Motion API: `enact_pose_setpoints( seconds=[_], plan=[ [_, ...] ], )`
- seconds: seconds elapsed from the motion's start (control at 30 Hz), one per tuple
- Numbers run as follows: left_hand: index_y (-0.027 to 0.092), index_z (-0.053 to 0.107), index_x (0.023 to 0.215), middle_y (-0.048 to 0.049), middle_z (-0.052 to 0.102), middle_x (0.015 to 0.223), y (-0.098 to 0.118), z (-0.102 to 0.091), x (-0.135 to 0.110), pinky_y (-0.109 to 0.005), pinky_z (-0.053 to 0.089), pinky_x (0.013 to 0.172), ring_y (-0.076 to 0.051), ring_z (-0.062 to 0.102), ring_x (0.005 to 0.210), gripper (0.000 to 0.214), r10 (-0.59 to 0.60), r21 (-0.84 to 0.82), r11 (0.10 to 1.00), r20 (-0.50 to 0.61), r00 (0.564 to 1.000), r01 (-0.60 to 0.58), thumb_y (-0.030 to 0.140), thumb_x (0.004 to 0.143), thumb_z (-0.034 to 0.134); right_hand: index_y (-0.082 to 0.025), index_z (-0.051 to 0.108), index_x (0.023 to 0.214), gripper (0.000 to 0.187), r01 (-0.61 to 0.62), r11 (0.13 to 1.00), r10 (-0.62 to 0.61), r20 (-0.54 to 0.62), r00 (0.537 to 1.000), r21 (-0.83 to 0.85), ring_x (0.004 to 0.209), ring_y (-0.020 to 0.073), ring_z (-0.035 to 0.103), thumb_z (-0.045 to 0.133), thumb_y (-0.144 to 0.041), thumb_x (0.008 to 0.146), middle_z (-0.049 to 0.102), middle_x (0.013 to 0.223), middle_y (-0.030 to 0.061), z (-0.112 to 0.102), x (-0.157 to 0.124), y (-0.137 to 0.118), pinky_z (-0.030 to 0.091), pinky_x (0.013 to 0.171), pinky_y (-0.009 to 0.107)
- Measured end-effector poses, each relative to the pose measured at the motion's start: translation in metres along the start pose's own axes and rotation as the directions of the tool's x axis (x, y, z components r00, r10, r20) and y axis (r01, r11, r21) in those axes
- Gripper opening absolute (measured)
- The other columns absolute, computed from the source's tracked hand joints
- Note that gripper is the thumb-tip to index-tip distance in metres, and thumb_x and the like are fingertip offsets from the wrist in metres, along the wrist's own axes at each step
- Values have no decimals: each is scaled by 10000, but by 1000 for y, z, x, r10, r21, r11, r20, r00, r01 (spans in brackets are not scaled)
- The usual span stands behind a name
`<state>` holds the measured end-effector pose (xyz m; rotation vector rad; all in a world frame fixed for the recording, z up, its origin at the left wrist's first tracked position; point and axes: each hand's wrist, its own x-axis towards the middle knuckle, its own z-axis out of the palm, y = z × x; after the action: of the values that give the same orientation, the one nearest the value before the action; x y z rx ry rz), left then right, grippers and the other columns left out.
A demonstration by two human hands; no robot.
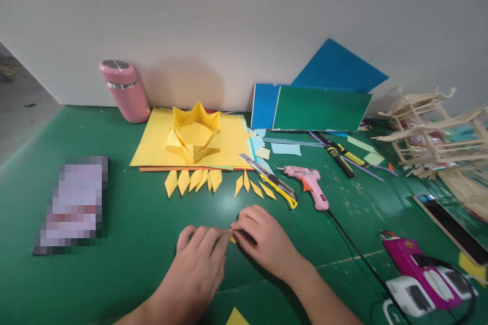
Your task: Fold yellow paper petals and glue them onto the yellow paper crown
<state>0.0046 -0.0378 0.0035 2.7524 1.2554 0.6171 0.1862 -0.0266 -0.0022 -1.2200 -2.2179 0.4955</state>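
Both hands are down low in the middle of the tabletop (114, 274). The grip is closed on both sides: the left hand (202, 264) and right hand (269, 241) meet fingertip to fingertip, pinching a small yellow paper piece (232, 238). Only a sliver of it shows between the fingers, so I can't tell its shape. It sits right at the green surface, just in front of everything else.

Behind the tabletop there's a plain white wall (229, 20). A blue sheet (339, 68) and a green sheet (320, 109) lean against it at the back right. The yellow paper stack (150, 150) lies flat at back centre, with a folded yellow crown shape (194, 134) sitting on top of it. Far right is a wooden stick model (434, 134). On the left lies a flat, blurred-out object (74, 203), well apart from the hands. A pink bottle (124, 90) stands upright just left of the yellow stack, against the wall.

Bottom right there's a magenta tool (417, 266) with a black cord. A pink glue gun (309, 184) lies on its side right of centre, and a yellow utility knife (272, 180) lies just beside it, its tip over the stack's edge. Along the stack's front edge there's a row of folded yellow diamond pieces (192, 180), near the hands but not touching. A yellow scrap (236, 317) sits at the bottom edge.
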Motion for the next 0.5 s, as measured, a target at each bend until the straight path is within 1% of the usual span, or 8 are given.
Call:
enact_pose_setpoints(
  seconds=[0.17, 0.3, 0.33, 0.4, 0.43, 0.5],
  plan=[
    [204, 654, 948, -18, 680, 864, 2, 2, 1, -353, 317, 786, -191, 582, 762, 294, -11, 39, 999, -29, 1000, 13, 52, 776, 471, -179, 553, 784, 125, -56, 998, 56, 24, 998, 28, 750, 175, 512, 503, -104, 870, 572, 772, 31, -1, 1, -5, 409, 653, 277],
    [227, 654, 926, -25, 681, 898, -1, 1, 1, -367, 308, 798, -206, 579, 806, 285, -20, 49, 999, -14, 1000, 21, 55, 777, 483, -186, 528, 743, 136, -115, 992, 115, 2, 993, 57, 698, 157, 495, 509, -78, 825, 542, 730, 8, 1, 3, -7, 381, 626, 259],
    [233, 651, 926, -24, 680, 898, -3, 1, 1, -369, 308, 792, -209, 577, 807, 280, -15, 31, 999, 0, 1000, 15, 62, 783, 482, -186, 523, 728, 141, -124, 990, 125, -6, 992, 62, 686, 154, 489, 509, -71, 808, 534, 714, 4, 1, 3, -7, 375, 620, 257],
    [243, 637, 926, -22, 674, 897, -7, 1, 2, -365, 317, 772, -211, 574, 809, 249, -16, -55, 998, 22, 1000, 17, 93, 799, 483, -188, 515, 700, 145, -135, 987, 138, -25, 990, 82, 670, 150, 483, 509, -61, 770, 525, 686, -3, 3, 3, -7, 366, 616, 254],
    [242, 625, 923, -22, 669, 902, -10, 1, 3, -360, 324, 763, -211, 573, 817, 215, -32, -118, 992, 38, 999, 36, 119, 809, 490, -189, 513, 689, 145, -144, 984, 148, -36, 988, 102, 662, 147, 482, 506, -60, 754, 522, 672, -6, 3, 4, -7, 364, 613, 251],
    [228, 598, 922, -24, 661, 900, -15, 1, 4, -347, 341, 748, -208, 572, 829, 135, -103, -240, 964, 63, 993, 115, 185, 828, 510, -193, 508, 664, 141, -174, 969, 187, -63, 980, 175, 631, 136, 479, 500, -69, 733, 512, 642, -15, 4, 4, -9, 361, 591, 240]
  ],
)
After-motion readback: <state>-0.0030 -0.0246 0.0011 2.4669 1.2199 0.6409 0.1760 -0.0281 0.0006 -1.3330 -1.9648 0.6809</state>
